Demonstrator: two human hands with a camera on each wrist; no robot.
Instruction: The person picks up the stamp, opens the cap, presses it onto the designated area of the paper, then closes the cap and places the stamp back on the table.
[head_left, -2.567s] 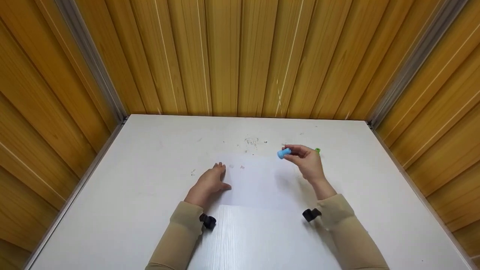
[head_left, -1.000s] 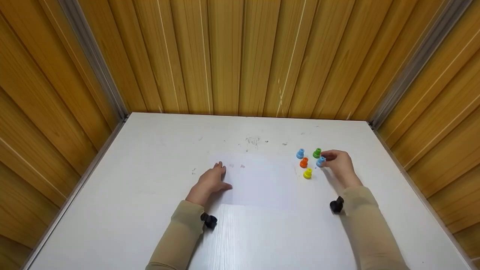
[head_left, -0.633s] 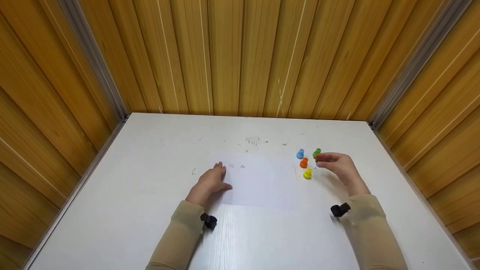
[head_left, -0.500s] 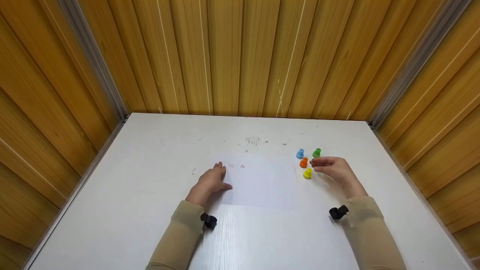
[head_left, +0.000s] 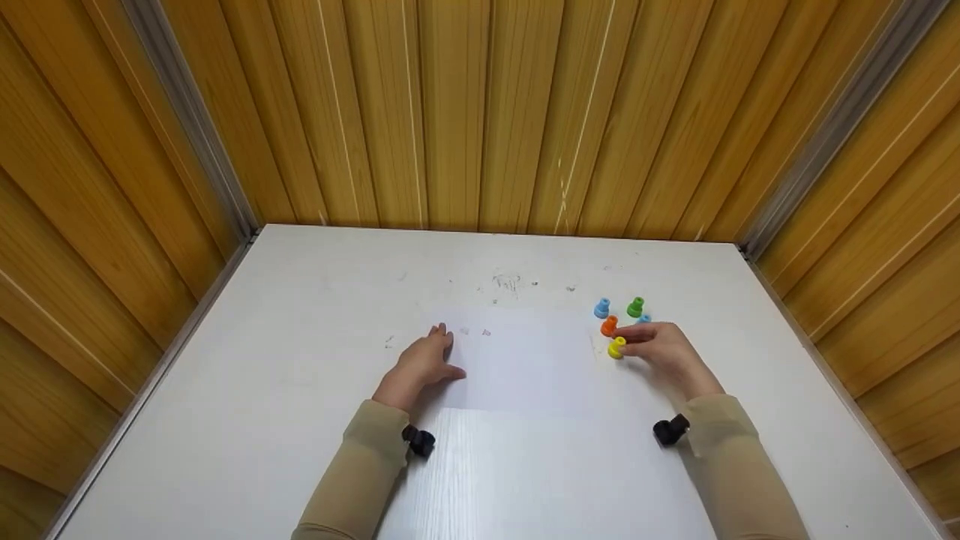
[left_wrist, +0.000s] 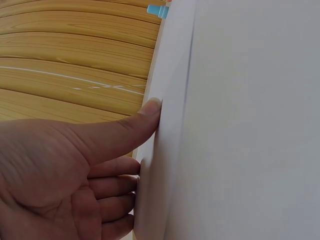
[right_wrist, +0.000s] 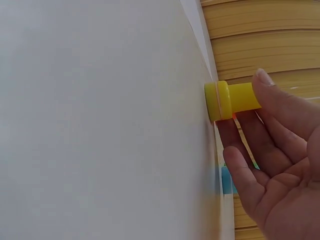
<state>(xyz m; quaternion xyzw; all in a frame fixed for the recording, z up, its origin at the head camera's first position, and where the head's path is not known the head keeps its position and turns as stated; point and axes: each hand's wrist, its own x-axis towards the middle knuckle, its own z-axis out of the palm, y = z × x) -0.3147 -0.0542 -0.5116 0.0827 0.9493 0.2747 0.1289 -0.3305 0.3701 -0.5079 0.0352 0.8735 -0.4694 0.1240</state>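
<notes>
A sheet of white paper (head_left: 525, 367) lies on the white table, with small faint marks near its upper left. My left hand (head_left: 420, 366) rests on the paper's left side, thumb and fingers spread; in the left wrist view its thumb (left_wrist: 125, 135) touches the sheet. To the right of the paper, my right hand (head_left: 664, 352) pinches a yellow stamp (head_left: 616, 347) that stands upright. The right wrist view shows the thumb against the narrow handle of the yellow stamp (right_wrist: 242, 96) and fingers behind it. An orange stamp (head_left: 609, 325) stands just beyond those fingertips.
A light blue stamp (head_left: 602, 307) and a green stamp (head_left: 635, 306) stand behind the orange one. Another blue stamp (head_left: 643, 319) is partly hidden by my right hand. Dark smudges (head_left: 507, 282) mark the table (head_left: 300, 300) behind the paper. Wood-patterned walls (head_left: 450, 112) enclose the back and sides.
My right hand sets a blue stamp down beside the green one, lets go, then moves left and nearer to the yellow stamp and takes hold of it. My left hand stays put.
</notes>
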